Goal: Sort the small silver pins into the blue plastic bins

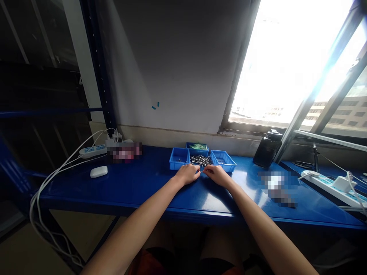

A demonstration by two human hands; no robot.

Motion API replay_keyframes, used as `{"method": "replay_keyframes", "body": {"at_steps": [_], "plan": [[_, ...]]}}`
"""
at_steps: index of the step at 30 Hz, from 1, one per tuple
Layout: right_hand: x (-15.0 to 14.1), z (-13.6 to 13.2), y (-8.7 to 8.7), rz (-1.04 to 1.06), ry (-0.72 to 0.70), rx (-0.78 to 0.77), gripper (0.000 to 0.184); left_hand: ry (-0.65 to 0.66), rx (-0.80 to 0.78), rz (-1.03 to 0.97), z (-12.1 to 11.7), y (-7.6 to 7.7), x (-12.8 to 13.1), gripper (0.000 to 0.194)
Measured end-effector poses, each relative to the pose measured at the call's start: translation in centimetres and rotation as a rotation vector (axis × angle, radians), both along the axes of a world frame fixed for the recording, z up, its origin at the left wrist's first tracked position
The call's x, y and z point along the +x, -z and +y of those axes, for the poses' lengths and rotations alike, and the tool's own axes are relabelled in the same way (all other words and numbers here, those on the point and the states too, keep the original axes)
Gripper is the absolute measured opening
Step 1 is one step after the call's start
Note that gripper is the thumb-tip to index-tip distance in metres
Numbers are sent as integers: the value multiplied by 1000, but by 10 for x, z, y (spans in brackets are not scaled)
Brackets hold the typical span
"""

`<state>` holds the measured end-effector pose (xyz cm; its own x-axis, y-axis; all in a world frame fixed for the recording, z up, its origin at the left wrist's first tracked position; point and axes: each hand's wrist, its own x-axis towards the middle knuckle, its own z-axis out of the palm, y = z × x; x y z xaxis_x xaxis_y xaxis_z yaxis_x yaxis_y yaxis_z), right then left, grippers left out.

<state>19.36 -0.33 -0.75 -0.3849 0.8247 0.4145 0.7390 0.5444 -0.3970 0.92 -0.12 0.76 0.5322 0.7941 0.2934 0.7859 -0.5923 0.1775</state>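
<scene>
My left hand (187, 174) is closed in a pinch just in front of a pile of thin metal pieces (202, 159), which look like small screws or nails. A slim piece shows at its fingertips. Facing it, my right hand (216, 175) also pinches, with a thin light piece between the fingers; its exact kind is too small to tell. Left of the pile stands a blue bin (176, 165) with a few thin pieces in it. On the right, another blue bin (229, 168) holds some more. Behind the pile, a third blue bin (197, 151) contains a green plastic bag (198, 146).
A black bottle (267, 149) stands by the window at the right. Power strips (334, 187) lie at both ends of the blue table (114, 191). Towards the left are a white case (99, 172) and loose white cables (61, 168). Two patches are blurred out.
</scene>
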Motion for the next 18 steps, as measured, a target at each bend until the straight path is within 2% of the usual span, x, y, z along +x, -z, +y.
{"method": "replay_keyframes", "body": {"at_steps": [6,13,18], "plan": [[-1,1,1,-14,-22,-59,23,-8,-5,-49,-5,-6,1,27],[-2,0,1,35,-35,-102,23,114,-24,-157,-11,-11,2,29],[-1,2,2,51,-40,-107,19,148,-35,-176,-12,-10,2,32]]}}
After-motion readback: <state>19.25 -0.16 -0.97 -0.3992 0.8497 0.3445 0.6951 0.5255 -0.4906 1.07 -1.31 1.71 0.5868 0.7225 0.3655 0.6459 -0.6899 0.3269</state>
